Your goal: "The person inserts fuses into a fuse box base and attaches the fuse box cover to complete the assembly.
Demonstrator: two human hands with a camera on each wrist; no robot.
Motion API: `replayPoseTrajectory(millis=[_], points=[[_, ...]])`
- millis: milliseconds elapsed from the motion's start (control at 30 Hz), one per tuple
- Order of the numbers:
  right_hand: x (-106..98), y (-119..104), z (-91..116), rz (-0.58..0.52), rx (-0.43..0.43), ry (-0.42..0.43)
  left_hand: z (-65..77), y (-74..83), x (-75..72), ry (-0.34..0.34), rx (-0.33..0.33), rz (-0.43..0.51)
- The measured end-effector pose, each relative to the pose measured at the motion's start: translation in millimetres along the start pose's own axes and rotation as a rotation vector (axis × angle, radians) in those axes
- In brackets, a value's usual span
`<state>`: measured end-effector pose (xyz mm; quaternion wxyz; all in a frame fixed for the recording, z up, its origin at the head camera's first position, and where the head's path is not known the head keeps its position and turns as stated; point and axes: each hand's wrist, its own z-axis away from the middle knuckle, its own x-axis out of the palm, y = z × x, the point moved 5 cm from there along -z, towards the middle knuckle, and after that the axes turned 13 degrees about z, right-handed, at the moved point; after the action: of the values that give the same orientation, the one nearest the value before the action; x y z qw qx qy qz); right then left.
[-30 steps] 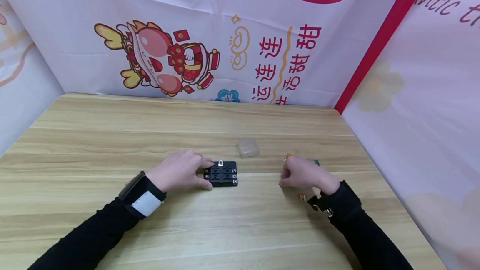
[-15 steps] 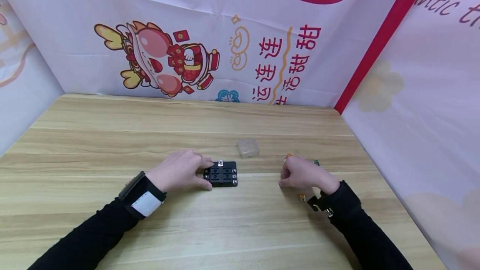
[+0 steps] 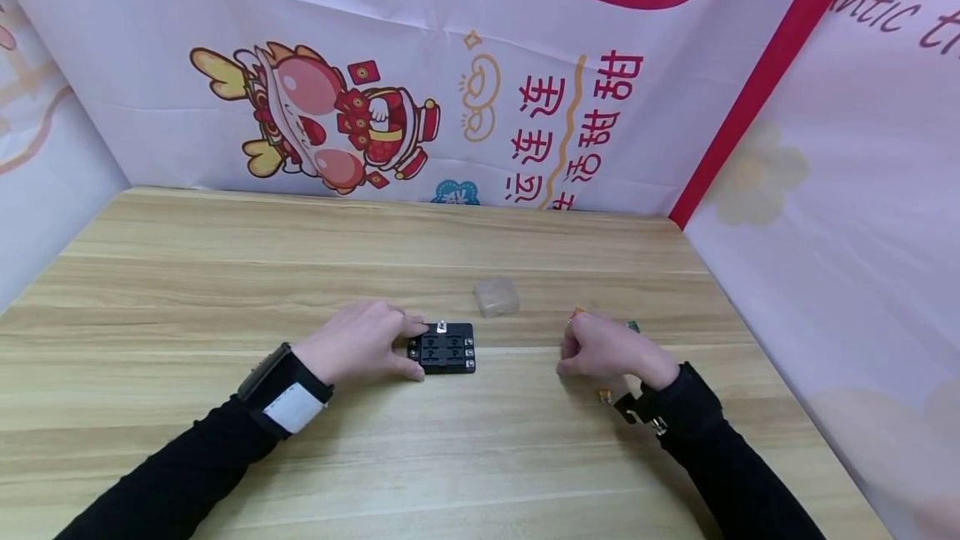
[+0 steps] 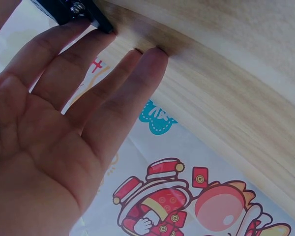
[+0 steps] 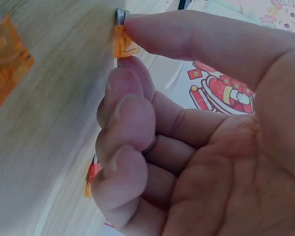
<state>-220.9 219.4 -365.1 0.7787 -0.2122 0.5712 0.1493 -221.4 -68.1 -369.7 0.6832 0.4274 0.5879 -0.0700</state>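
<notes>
A black fuse block (image 3: 452, 352) with metal screw terminals lies flat on the wooden table. My left hand (image 3: 356, 344) holds it at its left end, thumb on the near side and fingers on the far side. In the left wrist view two fingertips touch the block's dark edge (image 4: 101, 18); the thumb is mostly out of sight. To the right, my right hand (image 3: 611, 348) is low over the table. Its thumb and index finger pinch an orange blade fuse (image 5: 125, 43) with metal prongs, while the other fingers curl in.
A clear plastic box (image 3: 496, 297) sits behind the block. Around my right hand lie another orange fuse (image 3: 604, 395), a green piece (image 3: 632, 326) and a red-orange piece (image 3: 577, 312), partly hidden. A printed cloth (image 3: 420, 40) hangs along the table's back edge.
</notes>
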Motion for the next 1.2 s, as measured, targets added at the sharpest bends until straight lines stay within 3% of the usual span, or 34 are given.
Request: replayPoseTrajectory(millis=[667, 1200], points=[[1.8, 1.6, -0.9, -0.013, 0.021, -0.001, 0.7, 1.3, -0.3, 0.002, -0.011, 0.001], [-5.9, -2.0, 2.7, -0.089, -0.072, 0.053, 1.1, 2.7, -1.1, 0.017, 0.004, 0.006]])
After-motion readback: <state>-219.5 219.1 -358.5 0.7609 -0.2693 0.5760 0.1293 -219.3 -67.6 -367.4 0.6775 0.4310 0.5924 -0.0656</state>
